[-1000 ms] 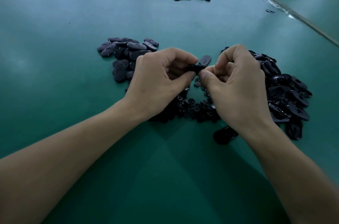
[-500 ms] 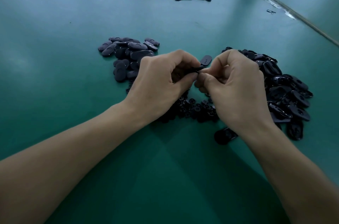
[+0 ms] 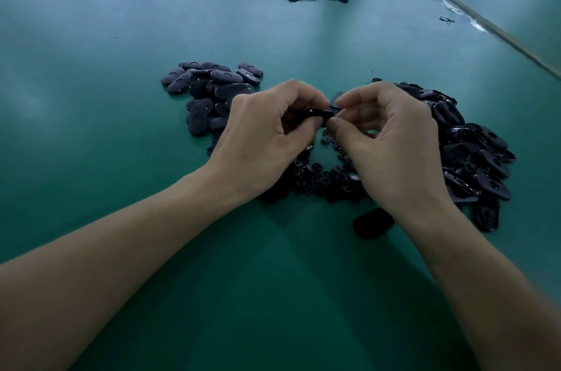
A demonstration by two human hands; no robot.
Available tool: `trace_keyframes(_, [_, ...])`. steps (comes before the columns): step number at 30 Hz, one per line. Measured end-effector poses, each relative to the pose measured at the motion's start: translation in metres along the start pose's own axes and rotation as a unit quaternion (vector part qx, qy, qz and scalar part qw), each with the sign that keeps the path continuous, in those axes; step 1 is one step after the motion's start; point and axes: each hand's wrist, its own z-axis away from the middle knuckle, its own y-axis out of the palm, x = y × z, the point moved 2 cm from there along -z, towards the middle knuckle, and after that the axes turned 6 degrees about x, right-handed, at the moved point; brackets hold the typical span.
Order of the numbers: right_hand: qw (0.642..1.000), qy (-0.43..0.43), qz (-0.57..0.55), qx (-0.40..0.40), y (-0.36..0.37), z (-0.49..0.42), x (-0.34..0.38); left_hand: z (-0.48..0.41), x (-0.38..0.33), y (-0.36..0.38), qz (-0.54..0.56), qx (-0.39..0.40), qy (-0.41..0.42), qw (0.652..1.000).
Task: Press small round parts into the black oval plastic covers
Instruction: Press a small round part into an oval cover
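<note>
Above the green surface (image 3: 121, 127), we've got one black oval plastic cover (image 3: 329, 109) pinched between left hand (image 3: 264, 140) and right hand (image 3: 391, 143), probably squeezing its small round part home; the part's hidden.

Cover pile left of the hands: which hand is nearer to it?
Left. The left hand is right beside the pile, at its right edge; the right hand is farther right, past the left hand.
</note>
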Motion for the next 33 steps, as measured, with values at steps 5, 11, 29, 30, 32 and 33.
trace_keyframes(5, [0.999,-0.017,-0.027,0.034,-0.0002,-0.0036,-0.0023,-0.0028,0.0024,-0.0032,0.118,0.025,-0.040,0.992])
trace_keyframes(11, [0.998,-0.017,-0.054,0.036,-0.0021,-0.0043,-0.0060,-0.0039,0.0027,-0.0057,0.164,0.028,-0.075,0.983])
trace_keyframes(29, [0.995,-0.022,-0.062,0.072,-0.0065,-0.0041,-0.0039,-0.0014,-0.0016,-0.0090,0.153,0.011,-0.081,0.985])
trace_keyframes(30, [0.995,-0.026,-0.066,0.076,-0.0067,-0.0038,-0.0033,-0.0013,-0.0016,-0.0093,0.151,0.009,-0.079,0.985])
trace_keyframes(32, [0.993,-0.027,-0.076,0.080,-0.0078,-0.0044,-0.0030,-0.0010,-0.0024,-0.0093,0.149,0.009,-0.077,0.986])
trace_keyframes(33, [0.993,-0.025,-0.082,0.081,-0.0086,-0.0049,-0.0035,-0.0010,-0.0029,-0.0093,0.150,0.011,-0.074,0.986])
